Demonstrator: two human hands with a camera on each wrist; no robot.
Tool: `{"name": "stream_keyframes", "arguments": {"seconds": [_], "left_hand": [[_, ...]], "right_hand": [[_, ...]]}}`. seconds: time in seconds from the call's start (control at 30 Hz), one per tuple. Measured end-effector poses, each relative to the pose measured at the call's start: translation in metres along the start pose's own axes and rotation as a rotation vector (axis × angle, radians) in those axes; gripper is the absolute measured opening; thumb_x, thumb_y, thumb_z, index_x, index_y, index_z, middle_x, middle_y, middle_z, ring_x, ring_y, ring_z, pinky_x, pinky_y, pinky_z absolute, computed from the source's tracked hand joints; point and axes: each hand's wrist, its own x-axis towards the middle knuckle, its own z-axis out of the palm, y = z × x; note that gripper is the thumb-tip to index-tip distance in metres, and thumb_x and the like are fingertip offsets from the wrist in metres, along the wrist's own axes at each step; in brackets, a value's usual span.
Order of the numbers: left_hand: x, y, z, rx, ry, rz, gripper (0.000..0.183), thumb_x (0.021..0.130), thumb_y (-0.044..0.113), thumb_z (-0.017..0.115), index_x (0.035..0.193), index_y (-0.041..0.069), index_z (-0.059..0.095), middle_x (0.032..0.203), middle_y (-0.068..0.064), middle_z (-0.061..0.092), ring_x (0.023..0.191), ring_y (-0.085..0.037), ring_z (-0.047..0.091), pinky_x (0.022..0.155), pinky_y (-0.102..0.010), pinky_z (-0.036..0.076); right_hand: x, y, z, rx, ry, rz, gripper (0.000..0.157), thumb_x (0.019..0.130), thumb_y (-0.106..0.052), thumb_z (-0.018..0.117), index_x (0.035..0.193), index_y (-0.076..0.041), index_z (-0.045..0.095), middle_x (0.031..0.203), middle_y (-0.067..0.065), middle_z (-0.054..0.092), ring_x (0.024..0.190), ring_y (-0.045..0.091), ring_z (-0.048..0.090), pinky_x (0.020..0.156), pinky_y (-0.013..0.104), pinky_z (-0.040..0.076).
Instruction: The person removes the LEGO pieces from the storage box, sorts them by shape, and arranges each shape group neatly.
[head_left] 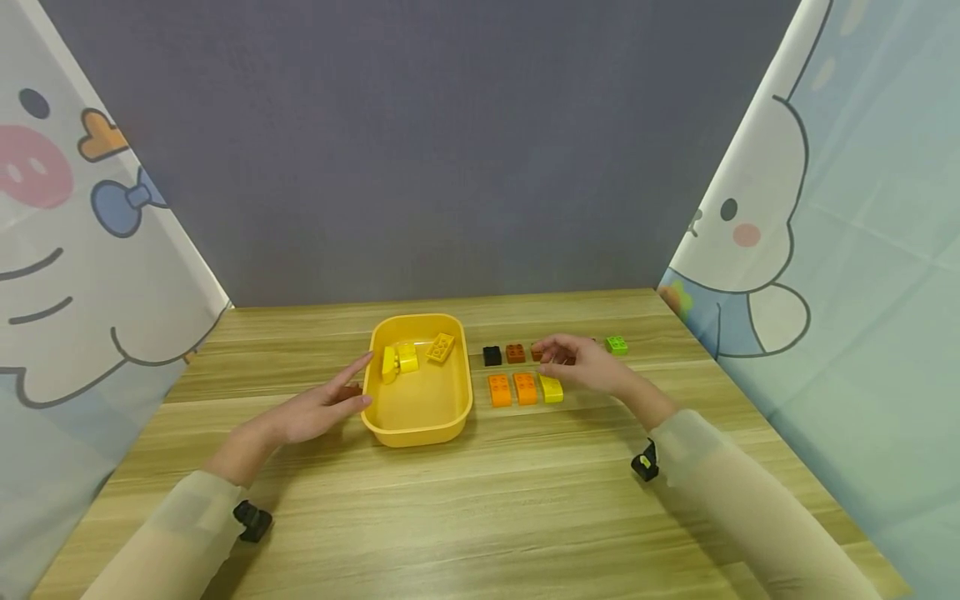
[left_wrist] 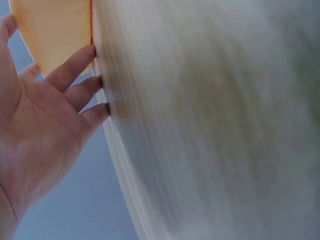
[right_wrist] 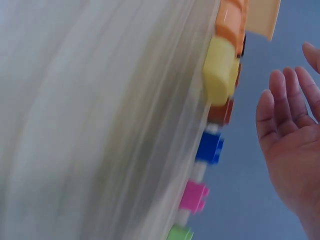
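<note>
My left hand [head_left: 318, 410] rests at the left side of a yellow plastic tub [head_left: 420, 437], fingers spread and fairly straight, fingertips at its wall. Inside the tub lie several yellow toy bricks, among them one tilted brick [head_left: 440, 347] near the back. To the right, my right hand [head_left: 588, 365] hovers over the rows of bricks. In the right wrist view its fingers are relaxed and hold nothing. Closest to it is a yellow brick [head_left: 552, 390], beside two orange bricks [head_left: 499, 390]. The hand hides part of the back row in the head view.
The back row has a black brick [head_left: 492, 357], brown bricks [head_left: 515, 354] and a green brick [head_left: 617, 345]. A blue brick [right_wrist: 209, 147] and a pink brick [right_wrist: 194, 196] show in the right wrist view. A grey panel [head_left: 435, 167] stands behind the wooden table [head_left: 420, 533].
</note>
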Motion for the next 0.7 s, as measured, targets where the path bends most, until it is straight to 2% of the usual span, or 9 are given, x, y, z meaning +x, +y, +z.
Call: {"name": "stream_keyframes", "arguments": {"seconds": [0.3, 0.57, 0.7], "left_hand": [[0.000, -0.001, 0.000, -0.009, 0.001, 0.019, 0.082, 0.115, 0.054, 0.050, 0.178, 0.033, 0.002, 0.167, -0.036, 0.044, 0.154, -0.056, 0.046, 0.119, -0.072, 0.045], [0.000, 0.000, 0.001, -0.003, 0.006, 0.013, 0.082, 0.115, 0.055, 0.049, 0.178, 0.033, 0.002, 0.167, -0.038, 0.043, 0.154, -0.057, 0.045, 0.120, -0.075, 0.042], [0.000, 0.000, 0.000, -0.007, 0.005, 0.009, 0.081, 0.115, 0.056, 0.048, 0.178, 0.034, 0.002, 0.167, -0.037, 0.043, 0.154, -0.057, 0.045, 0.121, -0.075, 0.040]], "right_hand": [[0.032, -0.038, 0.032, 0.028, -0.031, -0.027, 0.041, 0.107, -0.026, 0.074, 0.144, -0.009, 0.068, 0.119, 0.006, 0.071, 0.099, 0.020, 0.066, 0.086, 0.032, 0.057], [0.067, -0.069, 0.064, 0.077, -0.057, -0.124, 0.039, 0.108, -0.022, 0.074, 0.143, -0.007, 0.068, 0.118, 0.007, 0.070, 0.100, 0.019, 0.064, 0.085, 0.029, 0.056], [0.083, -0.083, 0.077, 0.046, -0.050, -0.152, 0.038, 0.108, -0.027, 0.074, 0.143, -0.013, 0.069, 0.119, 0.003, 0.070, 0.103, 0.018, 0.065, 0.088, 0.030, 0.056]]}}
